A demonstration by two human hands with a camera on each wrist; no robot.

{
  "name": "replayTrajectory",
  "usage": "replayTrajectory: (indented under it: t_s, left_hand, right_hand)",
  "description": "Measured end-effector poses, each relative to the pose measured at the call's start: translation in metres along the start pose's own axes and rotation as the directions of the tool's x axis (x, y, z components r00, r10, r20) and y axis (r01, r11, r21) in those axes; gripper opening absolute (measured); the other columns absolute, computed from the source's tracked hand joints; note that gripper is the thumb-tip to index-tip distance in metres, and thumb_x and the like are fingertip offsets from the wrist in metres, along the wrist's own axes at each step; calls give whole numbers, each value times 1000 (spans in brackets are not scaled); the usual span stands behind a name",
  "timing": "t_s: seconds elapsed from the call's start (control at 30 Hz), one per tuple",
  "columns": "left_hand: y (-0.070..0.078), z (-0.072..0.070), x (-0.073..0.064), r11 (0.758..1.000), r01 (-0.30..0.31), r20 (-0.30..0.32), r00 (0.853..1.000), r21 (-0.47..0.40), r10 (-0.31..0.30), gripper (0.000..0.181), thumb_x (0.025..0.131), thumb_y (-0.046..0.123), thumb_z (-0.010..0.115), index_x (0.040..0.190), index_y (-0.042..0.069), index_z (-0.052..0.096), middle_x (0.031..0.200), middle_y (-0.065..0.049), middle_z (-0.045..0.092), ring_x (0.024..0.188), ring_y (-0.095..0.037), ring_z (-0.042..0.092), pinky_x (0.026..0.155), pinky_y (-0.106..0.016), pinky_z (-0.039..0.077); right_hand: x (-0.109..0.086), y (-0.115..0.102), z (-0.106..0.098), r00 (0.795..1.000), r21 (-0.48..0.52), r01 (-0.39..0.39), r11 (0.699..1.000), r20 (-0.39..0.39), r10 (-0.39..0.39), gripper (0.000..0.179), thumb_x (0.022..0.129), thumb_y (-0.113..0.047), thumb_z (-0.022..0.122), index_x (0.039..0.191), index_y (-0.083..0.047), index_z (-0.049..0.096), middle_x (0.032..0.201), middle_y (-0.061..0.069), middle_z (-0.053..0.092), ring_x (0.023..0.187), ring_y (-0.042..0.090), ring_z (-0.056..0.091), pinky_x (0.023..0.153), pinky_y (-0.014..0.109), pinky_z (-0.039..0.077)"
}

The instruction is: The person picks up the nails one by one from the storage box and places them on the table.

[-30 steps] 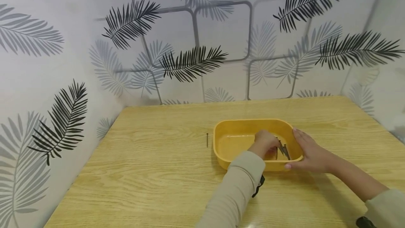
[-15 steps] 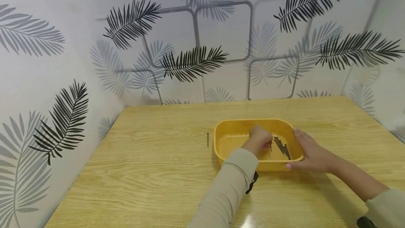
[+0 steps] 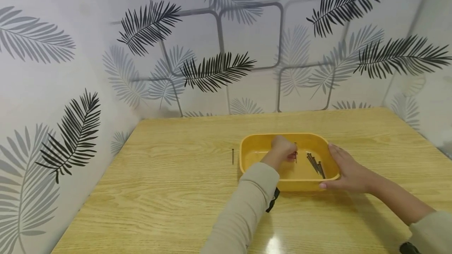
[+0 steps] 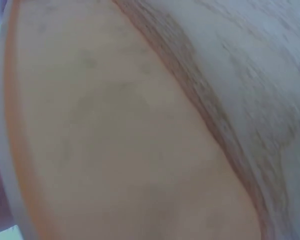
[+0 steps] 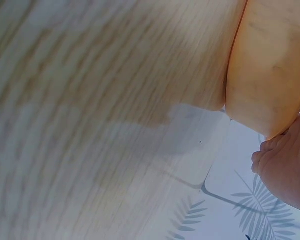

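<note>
Inside a yellow plastic tub, my left hand pinches a dark nail held nearly upright. Several more nails lie on the tub floor, right of that hand. My right hand grips the tub's right end, thumb against the front wall and fingers at the side rim. The right wrist view shows these fingers bent at the tub's edge. In the left wrist view the tub's outer wall fills much of the picture, and part of a hand appears at the left edge.
A single nail lies on the wooden table, just left of the tub. Behind the table stands a wall with a leaf pattern.
My left hand has moved left within the tub, away from the pile, with a nail now showing in its fingers. The right hand and the tub have stayed in place.
</note>
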State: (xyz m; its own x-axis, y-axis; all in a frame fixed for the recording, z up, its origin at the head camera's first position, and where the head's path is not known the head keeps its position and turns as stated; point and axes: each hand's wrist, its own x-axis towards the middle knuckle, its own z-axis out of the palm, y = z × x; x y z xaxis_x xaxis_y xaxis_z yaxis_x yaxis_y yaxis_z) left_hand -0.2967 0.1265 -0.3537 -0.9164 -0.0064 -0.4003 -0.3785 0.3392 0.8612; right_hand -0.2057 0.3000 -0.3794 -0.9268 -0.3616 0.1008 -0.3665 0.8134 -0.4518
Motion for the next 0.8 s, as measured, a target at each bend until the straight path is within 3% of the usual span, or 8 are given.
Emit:
replayTrajectory:
  t_s: [0.2,0.3,0.43,0.5,0.6,0.7,0.73,0.8]
  left_hand:
    - [3,-10,2,999,-14,4,1000,-51,14,17,82,-3,63,96,-10,56,62,-17,63,47,-23,55,65,-37,59]
    - [5,-16,3,998,-13,-1,1000,-61,13,22,82,-5,63,101,-9,54,58,-15,59,44,-18,48,65,-37,60]
    - [4,-20,14,997,-9,5,1000,-74,9,21,81,-5,63,100,-10,54,68,-21,65,49,-23,57,65,-38,60]
    - [-1,-18,33,996,-21,11,1000,-87,22,21,79,-6,64,97,-10,53,67,-22,65,50,-26,60,57,-37,59]
    - [-3,-21,41,995,-26,18,999,-93,27,18,80,-5,63,94,-11,55,66,-22,64,57,-30,66,54,-35,58]
    - [0,-27,36,996,-24,11,1000,-91,25,11,81,-6,61,90,-11,57,70,-22,66,56,-28,64,59,-37,59]
    - [5,-34,23,996,-16,5,1000,-83,16,9,82,-6,60,89,-11,58,74,-22,67,57,-27,64,65,-38,59]
    - [8,-38,17,997,-22,-10,1000,-76,21,5,83,-5,60,84,-10,59,71,-20,67,51,-23,60,65,-36,59]
  right_hand:
    - [0,1,0,1000,-3,1,1000,1,-1,118,70,-43,76,143,14,2,146,40,8,131,58,13,100,71,21]
    - [0,1,0,1000,-5,2,1000,3,-2,118,70,-43,76,143,14,2,146,39,7,131,58,13,100,71,21]
    - [-1,0,0,1000,-1,3,1000,7,-3,117,71,-43,76,143,14,2,146,39,7,131,58,13,100,71,21]
    - [0,0,0,1000,3,2,1000,9,-2,117,71,-42,76,143,13,2,146,39,7,131,58,12,100,72,21]
    - [0,0,0,1000,3,1,1000,11,-1,117,71,-42,75,143,13,1,146,39,7,131,58,12,99,72,21]
    - [0,0,0,1000,0,-2,1000,12,2,117,71,-43,76,143,13,1,146,39,8,131,58,13,99,72,21]
    - [0,0,0,1000,-3,-4,1000,12,4,117,71,-43,75,143,13,1,146,39,8,131,58,13,99,72,21]
    - [0,1,0,1000,-7,-4,1000,10,4,117,71,-43,75,143,13,2,147,38,8,131,58,12,99,72,21]
